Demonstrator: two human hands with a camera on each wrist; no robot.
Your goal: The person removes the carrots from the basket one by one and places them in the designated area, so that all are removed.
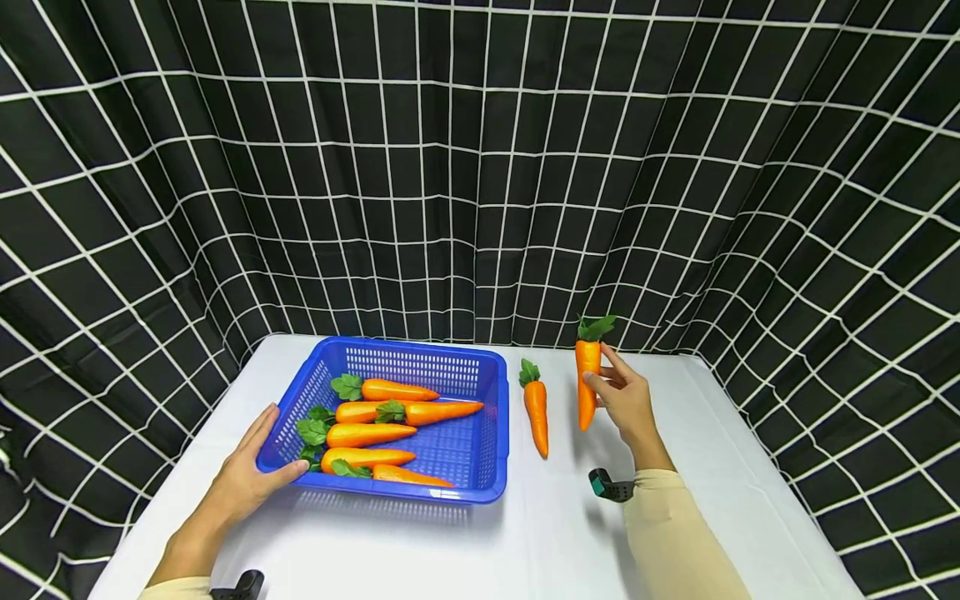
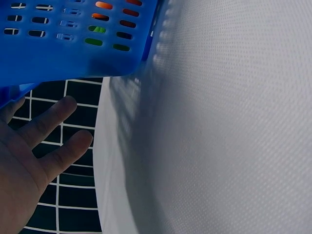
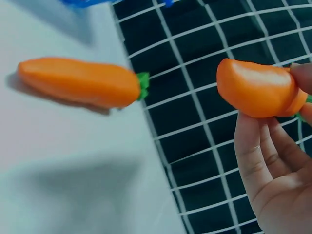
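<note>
Right hand (image 1: 628, 402) has a carrot (image 1: 587, 382) up off the desk (image 1: 555, 533), held upright, leaves on top, tip down. The grip is clamped on it: thumb and fingers (image 3: 253, 146) pinch the thick end (right wrist view shows that clearly). A 2nd carrot (image 1: 537, 411) lies flat on the desk just left of the held one, between it and the blue basket (image 1: 491, 400), not touching either.

Left hand (image 1: 247, 479) is on the basket's near-left corner, fingers straight and spread, resting vs. the rim, grip apart, nothing pinched. Left wrist view: fingers (image 2: 46, 124) under the basket's edge, basket wall above.

Inside the basket: 5 carrots (image 1: 375, 433) lying approx. side by side, leafy ends to the left, tips to the right. Black curtain w/ white grid (image 1: 480, 167) hangs behind and on both sides of the desk.
</note>
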